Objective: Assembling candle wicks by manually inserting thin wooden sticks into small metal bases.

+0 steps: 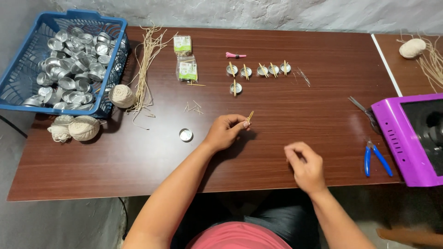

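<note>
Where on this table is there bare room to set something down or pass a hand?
Bare wood runs along the near edge of the table, below the lone metal cup, and between the right hand and the blue pliers. It is crowded by the blue basket, the twine balls and the row of cups.

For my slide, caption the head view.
Left hand pinches small sticks over a brown table; right hand rests nearby.

Small home craft workshop, candle-making by the look of it. Brown laminate table [138,157] against a rough plastered wall [277,14]. Blue basket [18,87] of metal cups at 10 o'clock, twine balls [83,127] at 9, blue-handled pliers [376,159] at 3.
</note>
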